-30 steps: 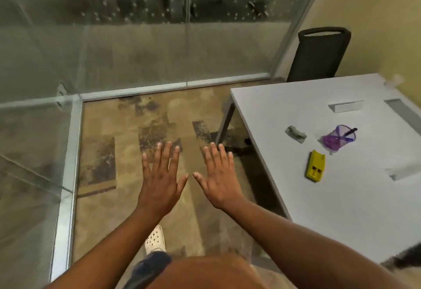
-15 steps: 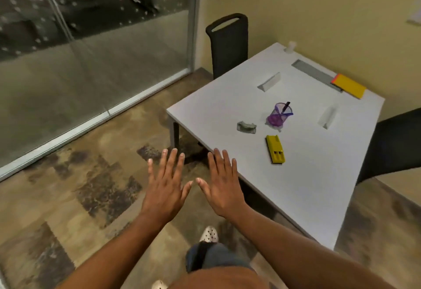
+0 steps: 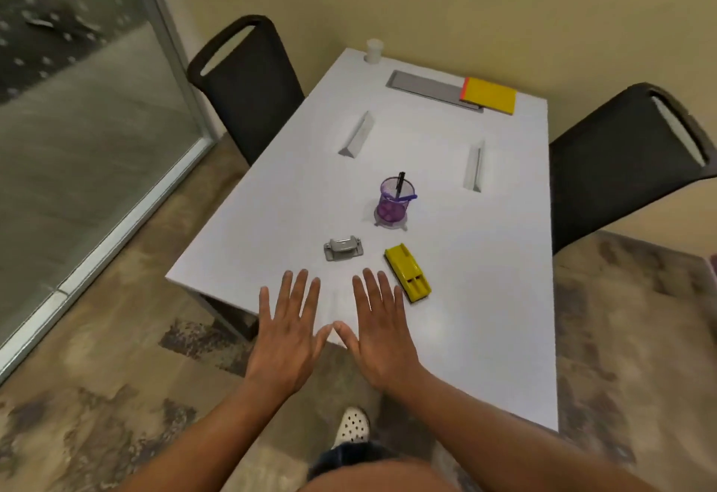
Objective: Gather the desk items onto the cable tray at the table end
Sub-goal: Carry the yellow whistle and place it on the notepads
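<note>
Both our hands are spread flat, palms down, fingers straight, holding nothing: left hand and right hand hover over the near edge of the table, thumbs almost meeting. Whether they touch the top, we cannot tell.

Progress, as we judge it: barely begun. The cable tray lies at 12 o'clock at the far end of the table, a long shallow grey trough, dull metal or plastic. One yellow pad with an orange edge already overlaps its 3 o'clock end; flat, rectangular, likely paper. Everything else is still well apart from the tray.

Left to move:
- yellow stapler, just beside our right fingertips at 1 o'clock; blocky wedge, smooth hard plastic
- grey hole punch, at 12 o'clock from our left hand; squat, flat base, matte metal look
- purple pen cup at table centre; see-through mesh cylinder on a small grey base, one black pen standing in it, leaning

Two white wedge-shaped strips lie further up, at 11 and 1 o'clock from the cup; triangular section, like folded card. A small white cup stands at the far corner near 11 o'clock.

Table top is smooth, white, matte. Two black chairs flank it at 10 and 2 o'clock
</note>
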Demonstrator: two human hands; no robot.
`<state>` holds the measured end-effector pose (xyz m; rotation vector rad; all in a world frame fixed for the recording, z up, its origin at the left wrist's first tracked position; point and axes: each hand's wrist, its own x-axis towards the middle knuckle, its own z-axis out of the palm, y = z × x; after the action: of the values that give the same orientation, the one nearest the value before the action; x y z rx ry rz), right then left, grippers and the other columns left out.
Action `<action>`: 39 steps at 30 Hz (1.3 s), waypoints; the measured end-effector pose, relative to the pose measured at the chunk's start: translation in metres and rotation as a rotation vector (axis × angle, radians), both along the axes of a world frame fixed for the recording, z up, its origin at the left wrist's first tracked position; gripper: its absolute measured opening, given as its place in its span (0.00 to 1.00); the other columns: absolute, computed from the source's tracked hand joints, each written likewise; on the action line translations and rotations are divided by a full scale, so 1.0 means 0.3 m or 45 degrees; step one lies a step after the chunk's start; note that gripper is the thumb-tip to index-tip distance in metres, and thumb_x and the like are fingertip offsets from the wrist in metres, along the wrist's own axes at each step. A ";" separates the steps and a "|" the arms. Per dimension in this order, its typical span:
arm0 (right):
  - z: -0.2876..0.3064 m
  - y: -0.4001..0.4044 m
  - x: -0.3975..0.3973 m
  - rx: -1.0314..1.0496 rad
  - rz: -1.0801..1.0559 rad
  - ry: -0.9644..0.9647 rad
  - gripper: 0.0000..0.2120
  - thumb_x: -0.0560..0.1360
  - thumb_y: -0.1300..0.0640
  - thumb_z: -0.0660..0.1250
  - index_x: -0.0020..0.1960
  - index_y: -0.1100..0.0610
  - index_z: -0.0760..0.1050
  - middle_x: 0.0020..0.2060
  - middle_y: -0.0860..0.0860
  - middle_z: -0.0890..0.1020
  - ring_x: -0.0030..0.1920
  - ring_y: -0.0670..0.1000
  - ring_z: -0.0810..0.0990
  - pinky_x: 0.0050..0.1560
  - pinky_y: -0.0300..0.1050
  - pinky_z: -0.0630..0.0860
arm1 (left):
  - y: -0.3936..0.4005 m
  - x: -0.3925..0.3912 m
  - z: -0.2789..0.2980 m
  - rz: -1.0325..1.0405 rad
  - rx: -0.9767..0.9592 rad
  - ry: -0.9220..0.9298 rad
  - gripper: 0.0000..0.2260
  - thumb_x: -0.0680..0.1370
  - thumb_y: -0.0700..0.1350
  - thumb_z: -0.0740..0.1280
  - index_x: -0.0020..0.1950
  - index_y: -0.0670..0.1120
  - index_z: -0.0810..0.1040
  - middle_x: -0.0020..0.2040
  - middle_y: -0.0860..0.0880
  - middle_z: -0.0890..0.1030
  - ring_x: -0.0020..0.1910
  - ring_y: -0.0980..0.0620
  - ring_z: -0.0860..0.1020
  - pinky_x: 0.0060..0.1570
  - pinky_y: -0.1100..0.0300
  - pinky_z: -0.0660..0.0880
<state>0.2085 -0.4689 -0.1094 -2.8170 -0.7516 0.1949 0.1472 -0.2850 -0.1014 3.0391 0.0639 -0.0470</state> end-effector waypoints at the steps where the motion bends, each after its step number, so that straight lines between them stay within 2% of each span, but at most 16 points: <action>1: -0.001 -0.010 0.032 0.005 -0.033 0.000 0.41 0.82 0.28 0.37 0.86 0.53 0.40 0.85 0.53 0.37 0.84 0.56 0.34 0.84 0.62 0.42 | -0.008 0.045 0.002 -0.034 0.000 0.004 0.35 0.85 0.64 0.47 0.86 0.43 0.57 0.86 0.40 0.53 0.85 0.37 0.53 0.78 0.28 0.57; 5: -0.008 -0.074 0.132 0.013 -0.193 0.018 0.41 0.82 0.30 0.37 0.86 0.55 0.44 0.85 0.54 0.40 0.85 0.57 0.37 0.84 0.63 0.45 | -0.050 0.194 0.007 -0.195 -0.019 -0.020 0.34 0.85 0.61 0.53 0.86 0.42 0.56 0.86 0.38 0.53 0.85 0.36 0.53 0.78 0.28 0.58; 11: -0.070 -0.135 0.205 -0.034 -0.454 0.078 0.40 0.82 0.29 0.36 0.85 0.51 0.35 0.84 0.50 0.35 0.84 0.55 0.33 0.84 0.59 0.37 | -0.089 0.429 -0.040 -0.431 -0.151 0.057 0.34 0.85 0.62 0.51 0.86 0.43 0.56 0.86 0.39 0.54 0.84 0.37 0.55 0.79 0.33 0.61; 13: -0.083 -0.152 0.225 -0.062 -0.498 0.113 0.40 0.82 0.29 0.37 0.85 0.51 0.34 0.84 0.50 0.33 0.83 0.54 0.31 0.83 0.58 0.34 | -0.107 0.505 -0.077 -0.504 -0.256 0.140 0.34 0.86 0.63 0.51 0.87 0.46 0.52 0.87 0.43 0.48 0.86 0.40 0.51 0.82 0.38 0.57; 15: -0.087 -0.167 0.246 -0.085 -0.557 0.160 0.38 0.84 0.32 0.41 0.86 0.52 0.37 0.84 0.51 0.35 0.84 0.56 0.32 0.83 0.58 0.35 | -0.124 0.576 -0.115 -0.578 -0.337 0.243 0.34 0.87 0.62 0.52 0.87 0.48 0.45 0.86 0.46 0.40 0.86 0.44 0.45 0.84 0.43 0.50; 17: -0.081 -0.187 0.271 -0.127 -0.665 0.200 0.37 0.85 0.36 0.47 0.86 0.52 0.39 0.85 0.53 0.39 0.85 0.57 0.36 0.84 0.59 0.38 | -0.141 0.652 -0.136 -0.643 -0.360 0.313 0.34 0.87 0.62 0.51 0.87 0.50 0.41 0.86 0.48 0.37 0.87 0.46 0.42 0.84 0.47 0.45; 18: -0.077 -0.197 0.286 -0.144 -0.715 0.216 0.37 0.86 0.37 0.50 0.86 0.52 0.39 0.86 0.54 0.41 0.85 0.58 0.38 0.84 0.58 0.41 | -0.151 0.694 -0.138 -0.674 -0.362 0.337 0.34 0.87 0.62 0.51 0.87 0.50 0.42 0.87 0.47 0.39 0.87 0.45 0.43 0.84 0.47 0.46; 21: -0.063 -0.218 0.334 -0.131 -0.821 0.246 0.36 0.86 0.42 0.56 0.86 0.53 0.43 0.86 0.55 0.49 0.86 0.59 0.46 0.84 0.56 0.49 | -0.180 0.819 -0.131 -0.755 -0.387 0.371 0.32 0.87 0.60 0.53 0.87 0.47 0.49 0.88 0.44 0.47 0.86 0.43 0.49 0.84 0.44 0.54; 28: -0.107 -0.213 0.364 -0.014 -0.959 0.411 0.41 0.82 0.43 0.64 0.85 0.56 0.48 0.84 0.55 0.57 0.83 0.58 0.55 0.83 0.51 0.56 | -0.215 0.947 -0.152 -0.667 -0.531 0.495 0.31 0.88 0.57 0.56 0.86 0.44 0.53 0.86 0.39 0.53 0.86 0.41 0.52 0.84 0.49 0.49; 33: -0.179 -0.199 0.430 0.076 -0.977 0.557 0.45 0.77 0.47 0.71 0.85 0.56 0.51 0.81 0.55 0.62 0.79 0.59 0.63 0.72 0.54 0.71 | -0.219 0.981 -0.211 -0.529 -0.553 0.650 0.31 0.88 0.54 0.58 0.86 0.42 0.53 0.86 0.38 0.55 0.85 0.40 0.53 0.82 0.49 0.52; 36: -0.213 -0.190 0.478 0.111 -0.964 0.573 0.44 0.76 0.48 0.72 0.84 0.56 0.54 0.77 0.55 0.66 0.74 0.59 0.67 0.65 0.54 0.76 | -0.218 0.987 -0.232 -0.488 -0.601 0.771 0.31 0.88 0.52 0.59 0.86 0.42 0.52 0.86 0.39 0.55 0.85 0.40 0.54 0.82 0.49 0.54; 39: -0.238 -0.185 0.508 0.125 -0.951 0.582 0.41 0.75 0.48 0.73 0.82 0.56 0.59 0.72 0.55 0.70 0.68 0.59 0.71 0.57 0.53 0.78 | -0.233 0.991 -0.245 -0.452 -0.652 0.856 0.31 0.87 0.49 0.60 0.86 0.40 0.52 0.84 0.38 0.61 0.83 0.39 0.61 0.80 0.49 0.59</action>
<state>0.3609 -0.5244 -0.1808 -2.5908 0.3761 0.6076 0.4444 -0.3550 -0.1749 2.3600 -0.3736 -0.9417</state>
